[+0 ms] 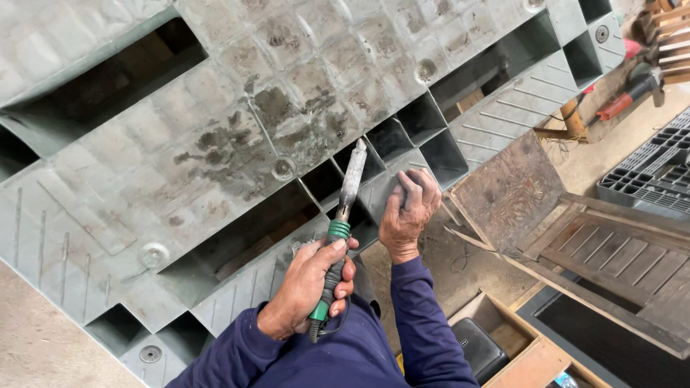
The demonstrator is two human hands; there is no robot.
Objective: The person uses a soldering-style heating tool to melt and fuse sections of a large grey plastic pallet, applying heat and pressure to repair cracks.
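While looking down from above, saw the left hand (305,291) at 6 o'clock fisted tight round the green handle of a long iron with a grey, crusted metal blade (350,183), blade tip aimed toward 12 o'clock and resting on or just over a rib of the big grey moulded plastic pallet (215,108). Found the right hand (406,215) just beside it at 3 o'clock of the blade, fingers curled and pressing on the pallet's broken edge, holding nothing loose.

Judged the risks plainly: fingers that near a possibly hot blade, so one slip toward 3 o'clock meant a burn. Feared scorched or sagging plastic if lingered too long on one spot. Spotted the dark cord (314,330) trailing at the sleeve, apt to snag and jerk the tip.

Could not tell whether the tip truly touched the rib, nor whether hot at all. Lost the pallet's far corners beyond the frame. Made out only dimly a red-handled tool (622,100) at 2 o'clock, a black slotted crate (650,169) at 3 o'clock and weathered wooden frames (611,251) at 4 o'clock.
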